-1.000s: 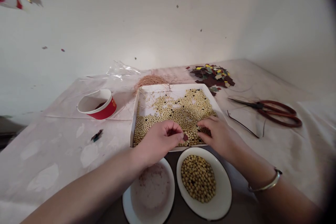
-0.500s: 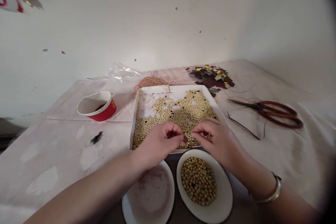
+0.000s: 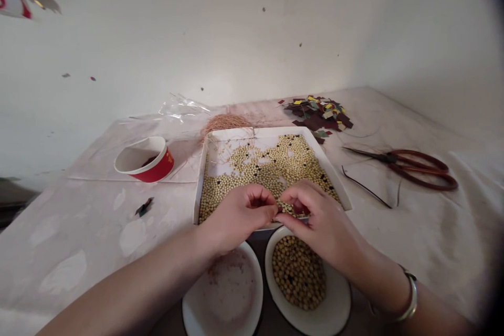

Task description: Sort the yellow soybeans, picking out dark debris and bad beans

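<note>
The two hands meet above the near edge of a white tray point(image 3: 214, 168), with their fingertips very close to each other. The left hand point(image 3: 240, 215) has its thumb and forefinger pressed together, and they pinch a small dark red piece point(image 3: 279, 210), which sticks out toward the other hand. The right hand point(image 3: 325, 215) has thumb and forefinger bent around this same place; whether they grip something, or only stand beside the piece, I cannot tell (the fingertips are too small in the view). A metal bracelet point(image 3: 413, 296) is around the right wrist. Under the hands, the tray carries many small pale beads point(image 3: 268, 173), with a few black ones among them. Nearer to the person are two white bowls: the left bowl point(image 3: 189, 320) has reddish traces inside, while the right bowl point(image 3: 338, 294), partly covered by the right hand, holds bigger yellowish beads point(image 3: 297, 273). To the left of the tray there stands a red and white paper cup point(image 3: 153, 170). Behind the tray lies a tangle of brownish fibres point(image 3: 226, 122), and farther right a heap of coloured scraps point(image 3: 315, 114). Scissors point(image 3: 391, 158) with reddish handles lie at the right, on the pale tablecloth point(image 3: 98, 247).
</note>
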